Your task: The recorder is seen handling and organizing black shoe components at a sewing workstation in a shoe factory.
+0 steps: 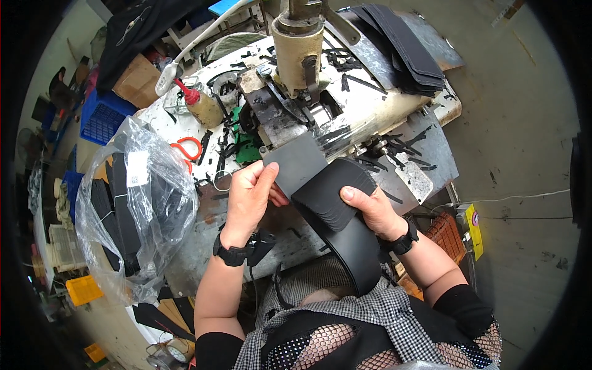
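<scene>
My left hand [250,192] pinches the near-left edge of a flat dark grey piece [301,161], thumb on top and fingers beneath. The far edge of this piece lies close by the machine's metal work plate [280,123]; whether they touch I cannot tell. In my right hand [376,213] is a fanned stack of black strips [330,192], with the thumb pressed on top. The strips' long ends bend down toward my lap. The stack's far-left end meets the grey piece. Above both hands stands the head of a cream-coloured machine [297,58].
Black offcuts [345,61] litter the white tabletop. Left of the machine are a red-capped bottle [205,111] and orange-handled scissors [190,148]. A clear plastic bag [163,231] of black pieces sits at the left. More black pieces [398,46] are stacked at the back right.
</scene>
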Tool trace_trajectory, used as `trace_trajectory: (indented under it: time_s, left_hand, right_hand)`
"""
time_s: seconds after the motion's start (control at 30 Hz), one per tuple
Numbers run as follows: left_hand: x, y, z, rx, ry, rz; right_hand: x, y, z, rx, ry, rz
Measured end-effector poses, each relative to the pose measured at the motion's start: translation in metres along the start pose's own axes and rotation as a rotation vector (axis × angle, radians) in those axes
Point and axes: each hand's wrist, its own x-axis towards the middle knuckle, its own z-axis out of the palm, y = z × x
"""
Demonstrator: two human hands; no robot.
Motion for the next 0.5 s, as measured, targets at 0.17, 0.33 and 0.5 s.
trace_trajectory:
  time_s: [0.17, 0.33, 0.5]
  left_hand:
    - [0.006, 0.006, -0.001, 0.015, 0.009, -0.002]
    - [0.010, 0.018, 0.013, 0.052, -0.064, -0.095]
    - [-0.003, 0.029, 0.024, 0.526, -0.169, 0.791]
  right_hand:
    - [0.007, 0.001, -0.005, 0.103, -0.037, 0.032]
    - [0.005, -0.040, -0.023, -0.167, 0.143, -0.108]
    - [-0.027, -0.063, -0.019, -0.231, 0.084, -0.140]
